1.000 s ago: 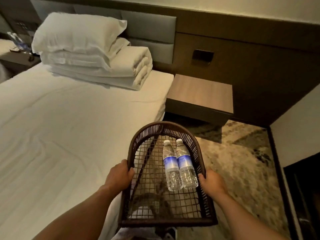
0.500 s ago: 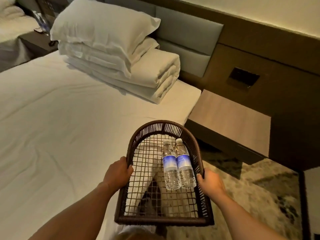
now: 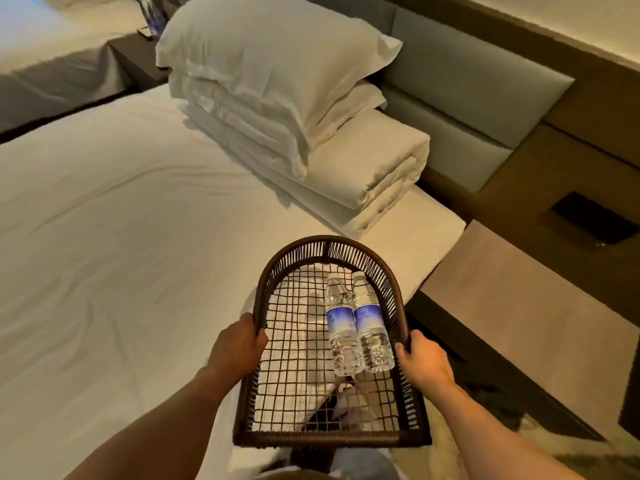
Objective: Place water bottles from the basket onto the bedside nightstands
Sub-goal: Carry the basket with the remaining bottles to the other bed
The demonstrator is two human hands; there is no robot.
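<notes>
I hold a dark brown woven basket [image 3: 329, 247] in front of me, over the bed's right edge. My left hand [image 3: 239, 344] grips its left rim and my right hand [image 3: 424, 363] grips its right rim. Two clear water bottles with blue labels, the left bottle [image 3: 341, 323] and the right bottle [image 3: 370, 320], lie side by side on the basket's mesh bottom, caps pointing away from me. A wooden nightstand [image 3: 519, 323] stands to the right of the bed, its top bare. Another nightstand [image 3: 135, 60] at the far left holds a bottle [image 3: 152, 15].
The white bed [image 3: 121, 254] fills the left half, with a pillow [image 3: 277, 60] stacked on a folded duvet [image 3: 363, 168] near the grey headboard [image 3: 467, 84]. A dark wall socket panel [image 3: 588, 220] sits above the right nightstand. Patterned carpet [image 3: 571, 455] shows at lower right.
The view has swung left and closer to the bed head. The basket stays in both hands, and the right nightstand has shifted toward the frame's right edge and looms larger.
</notes>
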